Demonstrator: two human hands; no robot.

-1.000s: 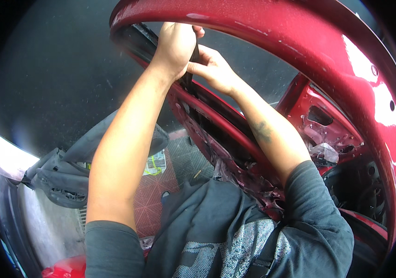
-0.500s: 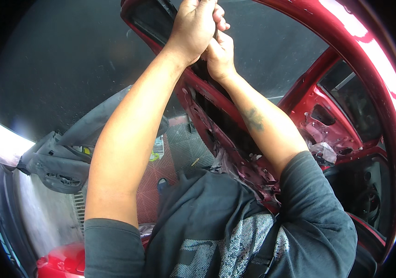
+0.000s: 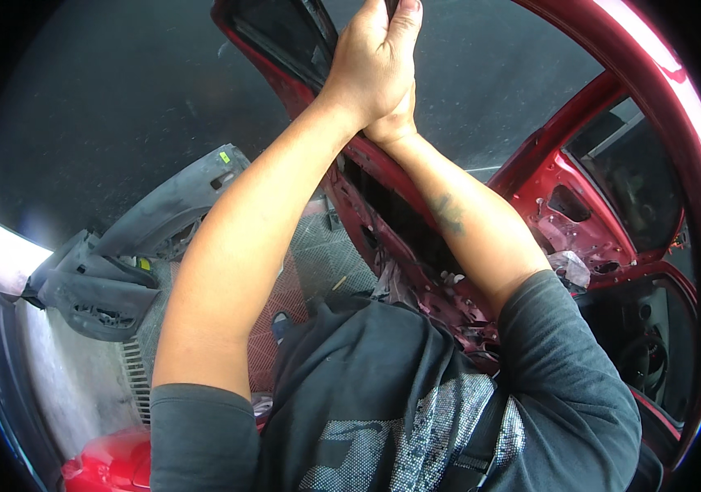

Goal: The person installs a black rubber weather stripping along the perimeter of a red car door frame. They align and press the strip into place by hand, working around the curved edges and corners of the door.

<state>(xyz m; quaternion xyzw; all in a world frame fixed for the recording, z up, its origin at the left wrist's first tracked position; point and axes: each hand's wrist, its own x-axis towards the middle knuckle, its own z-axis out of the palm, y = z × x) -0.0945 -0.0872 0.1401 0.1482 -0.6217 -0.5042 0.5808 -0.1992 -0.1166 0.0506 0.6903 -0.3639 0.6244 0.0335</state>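
GRIP: your left hand [image 3: 375, 66] closes around a dark strip [image 3: 392, 6]; your right hand [image 3: 393, 121], mostly hidden behind it, cannot tell | THING: strip pokes up past your left thumb at top edge, axis roughly up-down in view, beyond red car door [image 3: 352, 207] sill | NEARER: your left

No lettering can be read; a yellow label [image 3: 224, 157] on the grey panel [image 3: 177, 185] is too small.

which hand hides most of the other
The left hand: it lies nearer the camera, thumb up at the top; only the lower part of the right hand shows behind it.
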